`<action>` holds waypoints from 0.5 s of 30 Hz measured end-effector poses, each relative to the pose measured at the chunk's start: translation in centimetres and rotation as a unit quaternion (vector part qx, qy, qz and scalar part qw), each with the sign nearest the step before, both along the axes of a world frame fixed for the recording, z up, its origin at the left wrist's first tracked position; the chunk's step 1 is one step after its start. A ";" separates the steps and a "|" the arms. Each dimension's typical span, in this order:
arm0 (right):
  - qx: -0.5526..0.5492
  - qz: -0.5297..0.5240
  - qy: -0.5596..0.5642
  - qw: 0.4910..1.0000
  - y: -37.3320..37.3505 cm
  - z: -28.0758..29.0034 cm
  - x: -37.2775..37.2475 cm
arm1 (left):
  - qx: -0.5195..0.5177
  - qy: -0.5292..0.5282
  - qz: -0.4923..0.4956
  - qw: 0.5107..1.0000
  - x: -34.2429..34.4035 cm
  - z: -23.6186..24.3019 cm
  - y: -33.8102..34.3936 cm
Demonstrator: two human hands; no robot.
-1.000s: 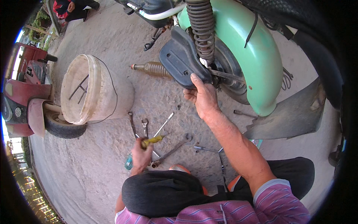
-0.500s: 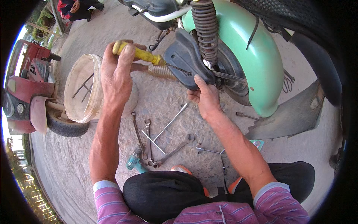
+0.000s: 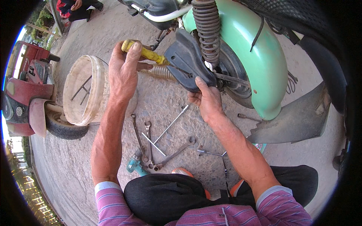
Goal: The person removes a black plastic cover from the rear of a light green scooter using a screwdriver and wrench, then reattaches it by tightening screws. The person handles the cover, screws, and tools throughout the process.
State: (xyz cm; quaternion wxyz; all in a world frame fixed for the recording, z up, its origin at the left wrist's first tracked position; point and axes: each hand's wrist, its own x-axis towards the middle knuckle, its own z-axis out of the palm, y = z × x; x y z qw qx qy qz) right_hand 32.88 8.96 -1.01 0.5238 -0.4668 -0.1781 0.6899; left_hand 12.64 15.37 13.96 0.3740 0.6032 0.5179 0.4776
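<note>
My left hand [image 3: 124, 71] is wrapped round the yellow handle of a screwdriver [image 3: 151, 56]. The screwdriver's thin shaft slants down to the right, and its tip meets a hole in a black plastic cover [image 3: 181, 62]. With the thumb on top and the fingers underneath, my right hand [image 3: 207, 100] grips the lower end of that cover. The cover sits beside a coil spring shock absorber [image 3: 206, 32] and the wheel under a mint-green fender [image 3: 252, 56]. Whether the tip sits on a screw is too small to tell.
Several wrenches [image 3: 175, 153], a T-handle wrench [image 3: 171, 126] and a teal power drill [image 3: 135, 164] lie on the ground before my knees. A whitish bucket [image 3: 90, 113] stands at left, near a red vehicle [image 3: 32, 90]. A grey flap [image 3: 294, 122] lies at right; another person [image 3: 77, 7] is far left.
My left hand has shifted slightly to the right, still round the screwdriver, whose tip stays at the cover's hole. My right hand keeps its grip on the cover.
</note>
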 end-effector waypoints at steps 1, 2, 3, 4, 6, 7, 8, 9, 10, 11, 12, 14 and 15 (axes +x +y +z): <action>0.001 0.004 -0.002 1.000 0.0 0.0 0.0 | 0.002 0.000 -0.002 1.000 -0.1 0.0 0.0; 0.002 0.008 -0.004 1.000 0.0 0.0 0.0 | 0.000 -0.003 -0.002 1.000 -0.2 0.0 0.0; 0.005 -0.006 -0.007 1.000 0.0 0.0 -0.1 | 0.000 -0.004 -0.002 1.000 -0.3 0.0 0.0; 0.008 -0.020 -0.010 1.000 0.0 0.0 -0.1 | 0.001 -0.006 0.000 1.000 -0.4 0.1 0.0; 0.008 -0.022 -0.011 1.000 0.0 0.0 -0.1 | 0.004 -0.007 -0.010 1.000 -0.6 0.0 0.0; 0.006 -0.010 -0.008 1.000 0.0 0.0 -0.1 | 0.003 -0.003 -0.008 1.000 -0.6 0.0 0.0; 0.004 0.002 -0.005 1.000 0.0 0.0 0.0 | 0.008 -0.008 -0.013 1.000 -0.7 0.0 0.0; 0.004 0.002 -0.005 1.000 0.0 0.0 0.0 | 0.009 -0.008 -0.013 1.000 -0.7 0.0 -0.1; 0.005 0.003 -0.004 1.000 0.0 0.0 0.0 | 0.012 -0.007 -0.014 1.000 -0.8 0.0 -0.1; 0.005 0.003 -0.004 1.000 0.0 -0.1 0.1 | 0.014 -0.010 -0.009 1.000 -0.8 0.0 -0.1; 0.005 0.004 -0.006 1.000 0.0 -0.1 0.1 | 0.020 -0.011 -0.006 1.000 -0.9 0.0 -0.2; 0.003 0.008 -0.008 1.000 -0.1 -0.1 0.2 | 0.026 -0.015 -0.004 1.000 -0.9 0.0 -0.2; 0.006 0.008 -0.010 1.000 -0.1 -0.1 0.2 | 0.027 -0.019 -0.005 0.999 -0.8 0.0 -0.2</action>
